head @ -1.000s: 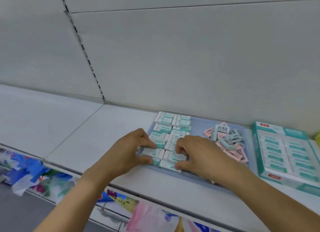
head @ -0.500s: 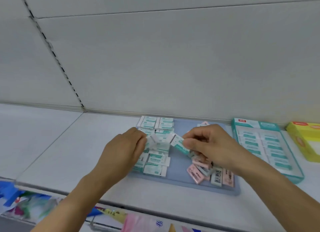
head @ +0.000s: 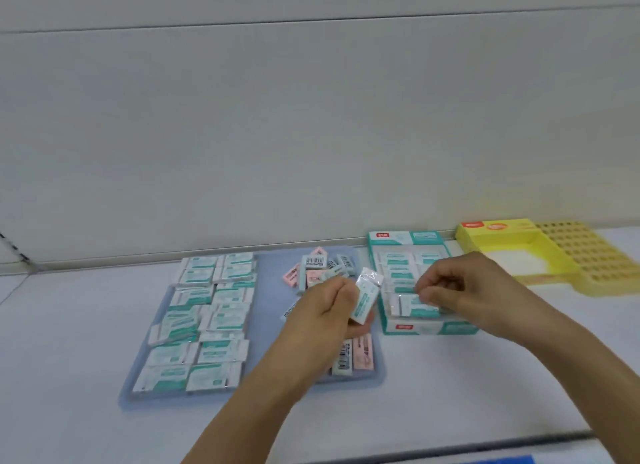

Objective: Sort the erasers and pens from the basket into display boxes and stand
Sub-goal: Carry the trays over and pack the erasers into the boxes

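A white shelf surface (head: 86, 325) spans the whole foreground, with a faint seam running across its left end. Behind it rises a pale grey back panel (head: 311, 134), crossed by 1 thin horizontal joint high up. A metal strip (head: 138, 257) lines the junction between panel and shelf. At the far left edge, a slotted upright (head: 14, 247) shows as a short dashed dark line. Along the bottom right, the shelf's dark front edge (head: 485, 444) and a blue patch (head: 502, 459) below it appear.

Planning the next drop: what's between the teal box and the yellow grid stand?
Head view: the open yellow box sits between the teal box and the grid stand.
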